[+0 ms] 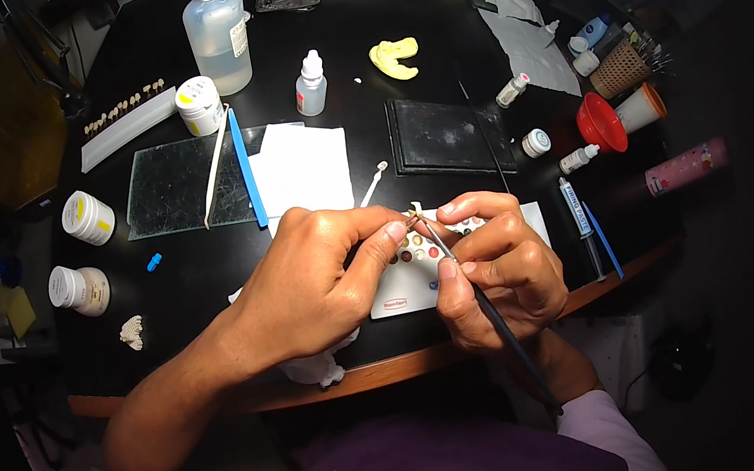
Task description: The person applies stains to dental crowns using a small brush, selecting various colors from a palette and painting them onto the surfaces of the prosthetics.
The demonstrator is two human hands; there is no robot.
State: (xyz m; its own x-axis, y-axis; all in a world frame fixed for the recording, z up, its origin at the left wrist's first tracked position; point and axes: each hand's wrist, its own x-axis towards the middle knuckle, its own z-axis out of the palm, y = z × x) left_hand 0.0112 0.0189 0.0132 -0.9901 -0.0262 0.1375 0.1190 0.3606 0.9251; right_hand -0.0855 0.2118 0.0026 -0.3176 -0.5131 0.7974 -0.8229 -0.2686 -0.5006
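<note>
Over a white palette with several coloured wells, my two hands meet. My left hand is closed in a pinch, and at its fingertips is a small off-white tooth-shaped piece; how it is held there is partly hidden. My right hand grips a thin brush with a dark handle and silver ferrule. The brush slants up and left, its tip beside the piece. Fingers cover parts of the palette. Beyond my left hand lies a white paper sheet.
At the left stand white jars and a glass slab bearing blue and cream sticks. A large clear bottle, small dropper bottle and yellow dental cast are farther back. Right: black flat case, red bowl, syringe.
</note>
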